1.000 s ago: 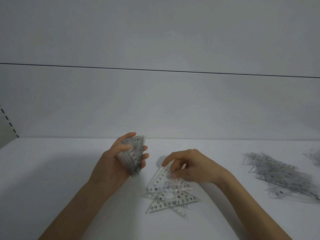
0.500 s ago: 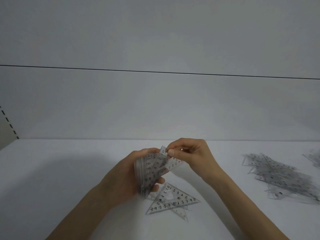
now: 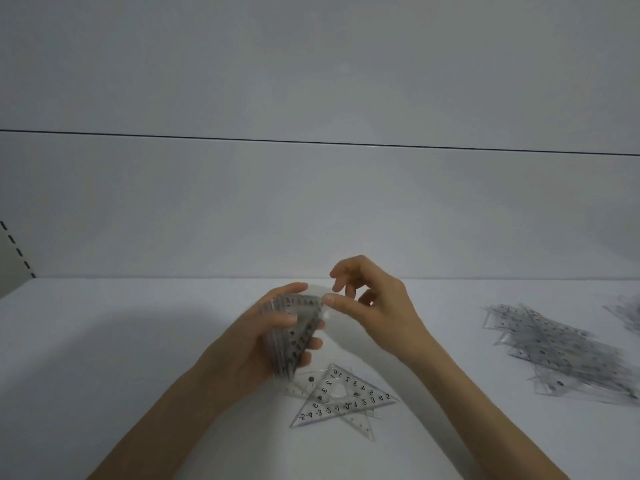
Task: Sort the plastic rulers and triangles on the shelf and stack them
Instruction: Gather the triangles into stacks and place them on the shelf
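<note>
Mid-step: squaring stack of clear plastic triangles (image 3: 294, 337) gripped in left hand (image 3: 249, 348), with released right hand (image 3: 377, 306) thumb-nudging corner. Next, likely: fetching loose clear triangles (image 3: 343, 400) from white shelf (image 3: 138, 341).

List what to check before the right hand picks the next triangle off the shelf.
1. Grip of left hand on triangle stack: ok.
2. Stack edges flush: cannot tell, blurred.
3. Nothing held in right hand: ok, its thumb only touches the stack's corner.
4. Access to loose triangles on shelf: ok.
5. Each lies singly: not ok, they overlap.
6. Gap to ruler pile: ok.
</note>
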A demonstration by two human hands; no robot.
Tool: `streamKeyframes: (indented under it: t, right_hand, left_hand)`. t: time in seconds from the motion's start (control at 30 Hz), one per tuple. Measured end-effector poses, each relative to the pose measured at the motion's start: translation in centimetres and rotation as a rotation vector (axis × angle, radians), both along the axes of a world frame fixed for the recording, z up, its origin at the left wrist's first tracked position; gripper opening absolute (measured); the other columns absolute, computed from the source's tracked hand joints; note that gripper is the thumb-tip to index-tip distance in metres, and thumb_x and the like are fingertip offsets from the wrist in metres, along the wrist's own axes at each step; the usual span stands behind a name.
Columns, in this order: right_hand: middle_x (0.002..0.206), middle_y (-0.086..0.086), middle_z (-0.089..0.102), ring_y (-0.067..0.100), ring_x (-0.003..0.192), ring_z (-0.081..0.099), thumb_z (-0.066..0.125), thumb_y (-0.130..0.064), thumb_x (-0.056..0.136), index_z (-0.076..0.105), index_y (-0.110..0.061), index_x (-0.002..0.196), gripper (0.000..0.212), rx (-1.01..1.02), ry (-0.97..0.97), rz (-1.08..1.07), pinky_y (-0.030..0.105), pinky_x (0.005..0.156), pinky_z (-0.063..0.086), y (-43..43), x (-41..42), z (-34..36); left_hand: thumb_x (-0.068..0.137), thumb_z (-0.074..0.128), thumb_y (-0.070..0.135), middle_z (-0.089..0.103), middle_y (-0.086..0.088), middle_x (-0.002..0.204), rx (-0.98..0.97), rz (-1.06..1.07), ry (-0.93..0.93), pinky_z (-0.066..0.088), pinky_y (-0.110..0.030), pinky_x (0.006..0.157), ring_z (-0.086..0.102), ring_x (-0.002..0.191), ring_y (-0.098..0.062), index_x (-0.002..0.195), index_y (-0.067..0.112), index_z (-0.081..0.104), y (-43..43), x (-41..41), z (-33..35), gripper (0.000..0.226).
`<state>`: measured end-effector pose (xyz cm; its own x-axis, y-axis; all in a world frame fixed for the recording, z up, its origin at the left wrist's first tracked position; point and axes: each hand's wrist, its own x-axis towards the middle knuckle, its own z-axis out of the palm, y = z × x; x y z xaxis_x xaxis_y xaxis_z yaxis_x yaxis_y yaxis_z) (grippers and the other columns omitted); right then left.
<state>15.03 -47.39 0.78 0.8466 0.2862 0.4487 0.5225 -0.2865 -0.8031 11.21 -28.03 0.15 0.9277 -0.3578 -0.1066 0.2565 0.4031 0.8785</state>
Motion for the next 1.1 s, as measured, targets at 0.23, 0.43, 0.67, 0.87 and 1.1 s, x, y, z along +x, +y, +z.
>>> streamKeyframes:
  t: [0.23, 0.43, 0.67, 0.87, 1.1]
  right_hand:
    - [0.117, -0.019, 0.048, -0.004, 0.107, 0.043, 0.087, -0.041, 0.060, 0.054, -0.052, 0.120, 0.069, -0.806, 0.283, 0.377, 0.013, 0.085, 0.035, -3.1, 0.1, 0.5]
    - [0.119, -0.026, 0.032, -0.021, 0.102, 0.028, 0.088, -0.032, 0.063, 0.047, -0.053, 0.120, 0.073, -0.881, 0.361, 0.412, 0.017, 0.091, 0.034, -3.2, -0.4, 0.3]
    - [0.120, -0.015, 0.039, -0.006, 0.108, 0.039, 0.085, -0.024, 0.067, 0.054, -0.047, 0.112, 0.059, -0.827, 0.343, 0.445, 0.015, 0.087, 0.036, -3.0, -0.4, 0.2]
    - [0.107, -0.014, 0.049, -0.002, 0.099, 0.047, 0.083, -0.024, 0.070, 0.063, -0.039, 0.108, 0.045, -0.773, 0.281, 0.411, 0.011, 0.075, 0.036, -3.1, 0.1, -0.3]
    - [0.085, -0.003, 0.066, 0.012, 0.075, 0.058, 0.081, -0.011, 0.072, 0.073, -0.028, 0.099, 0.033, -0.560, 0.302, 0.322, 0.044, 0.064, 0.050, -3.2, 0.6, -0.6]
  left_hand:
    - [0.074, 0.050, 0.002, 0.065, -0.024, 0.095, -0.138, 0.244, -0.010, 0.055, -0.030, 0.056, 0.066, 0.069, -0.028, 0.107, 0.018, 0.061, 1.5, 0.6, 0.4, 0.038]
    - [0.072, 0.052, 0.003, 0.065, -0.024, 0.097, -0.124, 0.269, 0.011, 0.055, -0.030, 0.058, 0.066, 0.071, -0.029, 0.106, 0.018, 0.062, 1.6, 0.6, 0.4, 0.038]
    - [0.070, 0.056, 0.001, 0.064, -0.024, 0.097, -0.104, 0.257, 0.030, 0.055, -0.031, 0.059, 0.066, 0.072, -0.030, 0.104, 0.018, 0.064, 1.4, 0.4, 0.4, 0.038]
    - [0.069, 0.056, 0.006, 0.064, -0.024, 0.099, -0.105, 0.235, 0.034, 0.056, -0.032, 0.062, 0.066, 0.075, -0.031, 0.103, 0.018, 0.066, 1.6, 0.5, 0.2, 0.037]
    - [0.069, 0.056, 0.006, 0.064, -0.024, 0.099, -0.107, 0.221, 0.034, 0.056, -0.033, 0.061, 0.065, 0.074, -0.032, 0.104, 0.018, 0.065, 1.6, 0.5, 0.3, 0.038]
